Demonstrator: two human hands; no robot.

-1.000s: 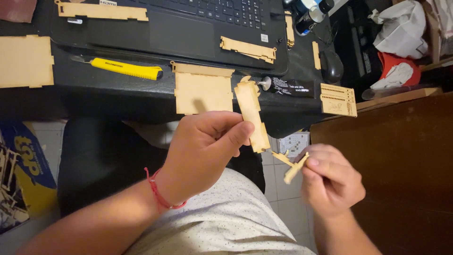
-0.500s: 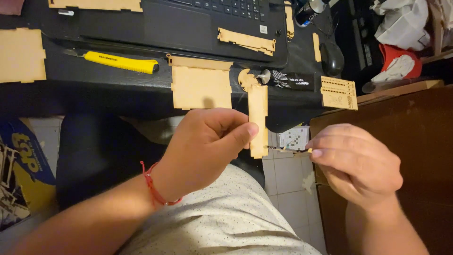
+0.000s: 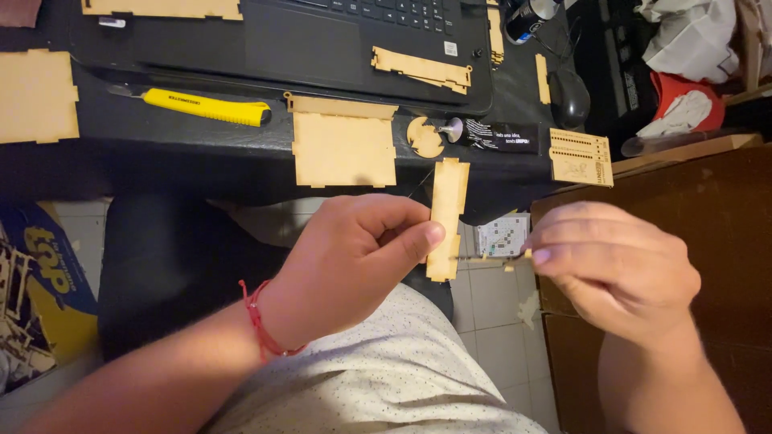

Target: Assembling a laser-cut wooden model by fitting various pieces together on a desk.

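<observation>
The person sat at a dark desk and worked over the lap, below the desk's near edge. The left hand was closed around a long, narrow wooden strip, pinching its lower part between thumb and fingers so that it stood nearly upright, its top end reaching up in front of the desk edge. A red string bracelet circled that wrist. The right hand was curled just to the right, fingertips pressed together on a small, thin wooden piece that pointed left and met the strip's lower right side; most of that piece was hidden by the fingers, so I could not tell its shape.

On the desk above lay more pale wooden cut-outs: a square panel with a bar along its top, directly above the left hand, a small round disc beside it, and a slotted rectangular piece further right. A yellow utility knife lay to the left of the panel, and a large flat panel rested at the far left edge. A black laptop sat behind them with another narrow wooden piece on its palm rest. A dark computer mouse lay to the right of the laptop.
</observation>
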